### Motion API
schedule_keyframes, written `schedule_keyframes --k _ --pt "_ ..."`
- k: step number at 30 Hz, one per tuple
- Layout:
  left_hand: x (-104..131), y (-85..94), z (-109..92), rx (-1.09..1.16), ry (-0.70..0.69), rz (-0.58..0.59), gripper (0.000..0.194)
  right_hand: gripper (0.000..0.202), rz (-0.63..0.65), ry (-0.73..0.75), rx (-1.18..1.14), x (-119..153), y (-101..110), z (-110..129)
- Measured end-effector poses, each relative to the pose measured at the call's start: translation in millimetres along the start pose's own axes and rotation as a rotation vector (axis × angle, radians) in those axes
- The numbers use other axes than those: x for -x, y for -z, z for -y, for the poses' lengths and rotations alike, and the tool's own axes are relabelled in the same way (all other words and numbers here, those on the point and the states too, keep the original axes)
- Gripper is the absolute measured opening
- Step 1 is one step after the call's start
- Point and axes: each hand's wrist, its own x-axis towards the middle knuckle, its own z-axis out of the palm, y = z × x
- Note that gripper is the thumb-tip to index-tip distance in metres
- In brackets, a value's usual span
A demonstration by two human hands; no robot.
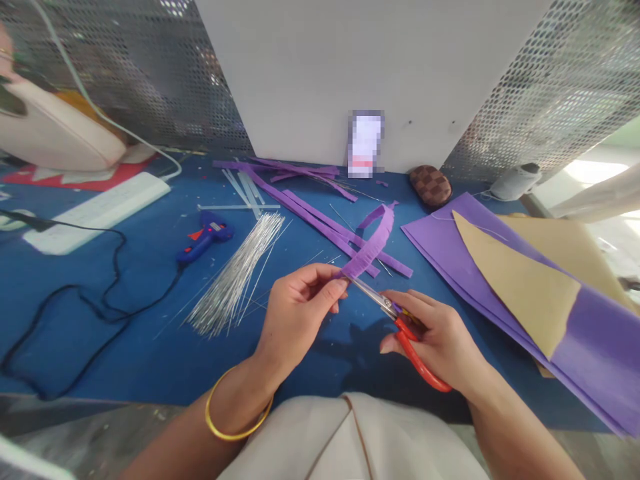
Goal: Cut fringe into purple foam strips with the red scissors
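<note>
My left hand (305, 300) pinches the near end of a curled purple strip (373, 247) between thumb and fingers. The strip arches up and away over the blue table. Red-handled scissors (417, 360) are in my right hand (440, 333), with fingers in the handle loops. Their blades point up and left, and the tips meet the strip beside my left fingertips. Behind the curled strip, flat purple strips (320, 227) lie across the table. A bundle of thin silvery wires (240, 280) rests to the left of my left hand.
A blue glue gun (207, 239) with a black cord and a white power strip (100, 213) are on the left. Purple sheets (600, 340) and a tan paper piece (520, 280) lie right. At the back are a phone (367, 143), a checkered pouch (430, 185) and a thread spool (515, 182).
</note>
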Motion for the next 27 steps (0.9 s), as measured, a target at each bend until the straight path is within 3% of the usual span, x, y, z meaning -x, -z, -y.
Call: schedule_keyframes --k 27 --pt "-2.8 -0.3 -0.4 0.061 0.072 0.014 0.012 0.051 -0.019 0.033 0.039 -1.6 1.0 1.6"
